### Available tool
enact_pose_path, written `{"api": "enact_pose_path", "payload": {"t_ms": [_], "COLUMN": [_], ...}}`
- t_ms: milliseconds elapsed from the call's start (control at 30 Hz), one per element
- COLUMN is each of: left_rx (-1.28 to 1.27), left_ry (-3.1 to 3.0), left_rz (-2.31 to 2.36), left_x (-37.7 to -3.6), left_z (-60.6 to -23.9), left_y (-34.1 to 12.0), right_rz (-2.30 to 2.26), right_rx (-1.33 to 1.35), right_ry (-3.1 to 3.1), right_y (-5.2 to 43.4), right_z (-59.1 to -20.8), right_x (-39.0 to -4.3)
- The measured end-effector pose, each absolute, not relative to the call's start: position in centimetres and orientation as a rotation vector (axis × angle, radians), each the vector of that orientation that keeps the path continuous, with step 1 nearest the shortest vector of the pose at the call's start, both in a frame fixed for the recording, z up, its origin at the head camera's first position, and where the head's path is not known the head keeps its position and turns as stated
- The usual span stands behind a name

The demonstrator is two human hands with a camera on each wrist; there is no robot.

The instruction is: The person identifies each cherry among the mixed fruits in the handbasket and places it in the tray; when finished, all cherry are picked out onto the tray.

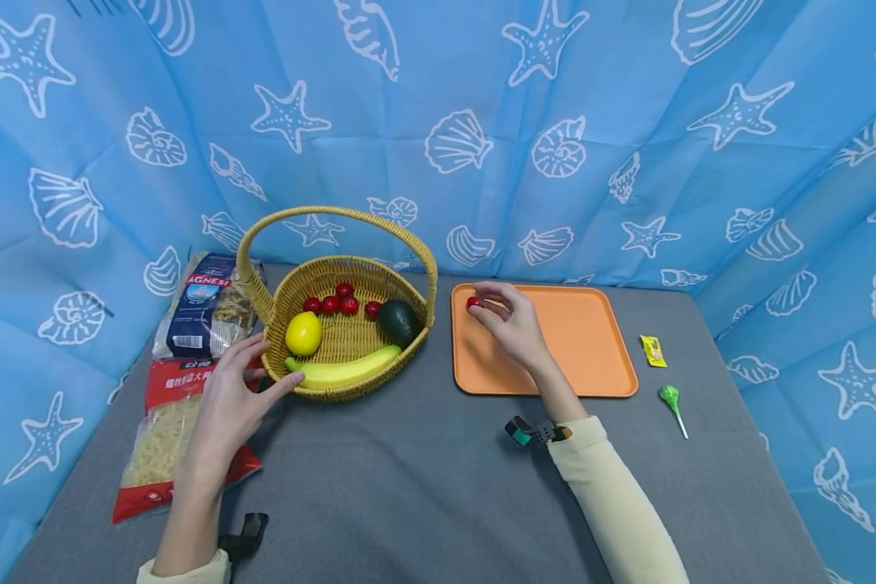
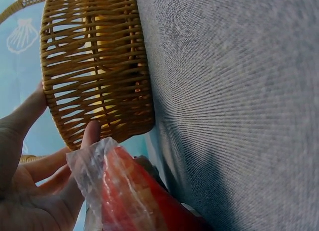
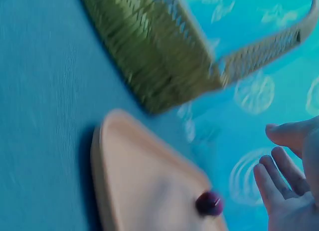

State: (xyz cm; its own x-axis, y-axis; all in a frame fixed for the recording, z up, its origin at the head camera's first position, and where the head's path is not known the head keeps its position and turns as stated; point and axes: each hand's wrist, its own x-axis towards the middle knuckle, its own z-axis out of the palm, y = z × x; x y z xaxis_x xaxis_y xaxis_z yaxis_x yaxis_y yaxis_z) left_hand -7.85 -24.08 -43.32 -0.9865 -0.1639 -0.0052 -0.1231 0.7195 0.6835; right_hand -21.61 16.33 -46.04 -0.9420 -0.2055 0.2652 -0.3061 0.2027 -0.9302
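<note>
Right fingers [image 1: 491, 302] spread beside cherry [image 1: 473, 302]

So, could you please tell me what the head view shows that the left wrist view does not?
Only the head view shows the orange tray, the right hand at a small red fruit, the fruit inside the basket, the lollipop and the yellow sachet. Only the left wrist view shows the basket's weave close up, with yellow glimpsed through the gaps. Both show the wicker basket, the left hand against it, the red pasta bag and the grey table.
</note>
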Motion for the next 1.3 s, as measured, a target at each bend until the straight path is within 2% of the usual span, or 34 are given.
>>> {"api": "enact_pose_path", "payload": {"t_ms": [333, 533, 733, 933, 1133, 1300], "left_rx": [0.232, 0.241, 0.232, 0.238, 0.246, 0.242], "left_ry": [-2.841, -2.845, -2.840, -2.849, -2.854, -2.848], "left_rz": [-1.130, -1.144, -1.135, -1.130, -1.129, -1.131], "left_x": [-7.9, -7.9, -7.8, -7.8, -7.8, -7.8], "left_z": [-43.5, -43.4, -43.5, -43.4, -43.4, -43.4], "left_y": [-24.0, -24.0, -24.0, -24.0, -24.0, -24.0], "right_rz": [1.913, 1.949, 1.977, 1.846, 1.858, 1.839], "right_rx": [0.744, 0.901, 0.949, 0.926, 0.712, 0.532], "right_ry": [-2.218, -2.272, -2.458, -2.685, -2.829, -2.917], "right_y": [13.3, 9.9, 5.9, 2.4, -0.7, -2.9], "right_z": [-41.1, -40.0, -40.0, -40.6, -41.9, -42.8], "right_x": [-16.0, -15.3, -16.5, -19.7, -22.5, -23.4]}}
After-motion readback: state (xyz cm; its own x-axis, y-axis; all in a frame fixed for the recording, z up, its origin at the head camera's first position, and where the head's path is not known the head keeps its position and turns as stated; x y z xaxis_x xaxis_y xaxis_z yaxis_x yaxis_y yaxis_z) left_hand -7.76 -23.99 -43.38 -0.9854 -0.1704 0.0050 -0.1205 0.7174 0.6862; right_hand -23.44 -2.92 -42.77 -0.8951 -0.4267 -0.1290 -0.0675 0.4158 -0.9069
